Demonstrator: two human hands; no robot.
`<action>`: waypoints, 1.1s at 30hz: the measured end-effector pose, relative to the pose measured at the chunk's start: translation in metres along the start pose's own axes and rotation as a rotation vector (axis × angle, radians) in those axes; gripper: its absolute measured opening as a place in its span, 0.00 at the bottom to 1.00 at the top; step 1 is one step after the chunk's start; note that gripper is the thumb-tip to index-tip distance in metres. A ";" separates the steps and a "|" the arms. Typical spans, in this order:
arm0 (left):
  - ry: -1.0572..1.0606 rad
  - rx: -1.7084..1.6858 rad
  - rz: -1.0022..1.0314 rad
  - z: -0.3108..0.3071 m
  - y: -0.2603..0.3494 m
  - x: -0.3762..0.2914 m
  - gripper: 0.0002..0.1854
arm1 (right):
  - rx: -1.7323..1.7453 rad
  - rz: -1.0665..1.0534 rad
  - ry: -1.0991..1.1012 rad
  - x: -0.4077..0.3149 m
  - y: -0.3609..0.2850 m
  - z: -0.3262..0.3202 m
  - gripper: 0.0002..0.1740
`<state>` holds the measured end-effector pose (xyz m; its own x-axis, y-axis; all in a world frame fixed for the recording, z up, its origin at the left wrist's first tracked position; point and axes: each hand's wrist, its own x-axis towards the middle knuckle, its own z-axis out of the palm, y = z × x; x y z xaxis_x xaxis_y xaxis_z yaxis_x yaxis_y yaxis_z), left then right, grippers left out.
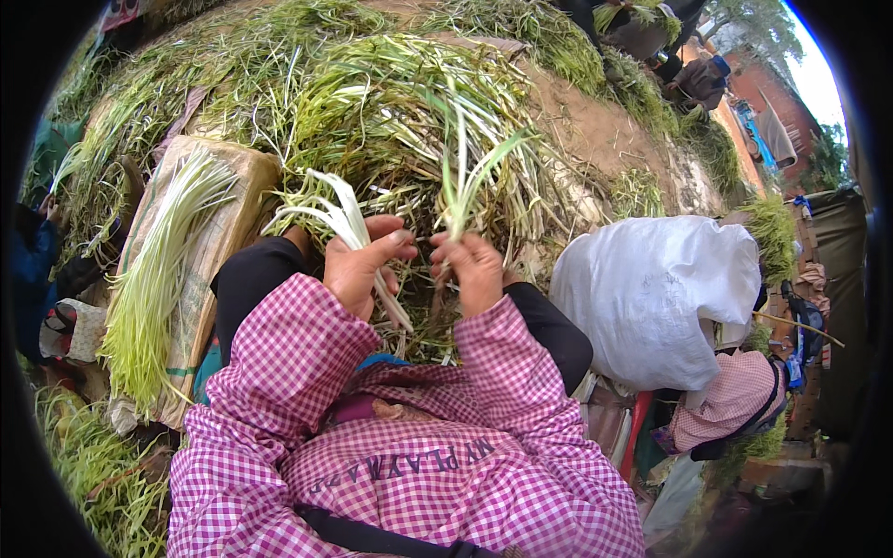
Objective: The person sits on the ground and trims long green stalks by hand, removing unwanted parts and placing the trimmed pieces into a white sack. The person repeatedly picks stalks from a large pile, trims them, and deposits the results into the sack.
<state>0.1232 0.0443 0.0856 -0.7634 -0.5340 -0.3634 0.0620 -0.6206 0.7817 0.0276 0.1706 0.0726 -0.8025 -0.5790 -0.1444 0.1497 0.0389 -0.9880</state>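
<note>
My left hand point(366, 261) grips a small bunch of pale leafy stalks point(347, 217), their white ends poking out below the palm. Close beside it, my right hand point(471, 268) pinches a single green-and-white plant point(460, 188) near its base, its leaves fanning upward. Both hands are over my lap, a little apart. A large heap of uncleaned green stalks point(391, 132) lies on the ground just beyond them. To the left, a neat bundle of long pale-yellow stalks point(160, 286) rests on a woven-sack-covered block point(244, 174).
A bulging white woven sack point(656, 300) bearing writing stands at my right. More green stalks point(98, 481) cover the ground at lower left. A person in a pink checked garment point(729, 401) is at the right, another in blue point(31, 279) at the left edge. Others point(701, 80) are farther off.
</note>
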 end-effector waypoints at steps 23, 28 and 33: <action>-0.123 0.107 0.036 -0.013 -0.005 -0.003 0.19 | 0.061 -0.159 0.005 -0.027 0.017 0.022 0.08; -0.123 0.063 0.038 -0.013 -0.012 -0.005 0.18 | -0.037 -0.194 0.125 -0.017 0.022 0.031 0.07; -0.017 -0.225 0.077 -0.015 -0.008 -0.005 0.16 | 0.568 -0.059 0.166 -0.023 0.028 0.014 0.01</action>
<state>0.1361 0.0431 0.0740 -0.7614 -0.5763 -0.2970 0.2606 -0.6915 0.6738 0.0588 0.1738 0.0491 -0.8917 -0.4298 -0.1417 0.3507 -0.4583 -0.8167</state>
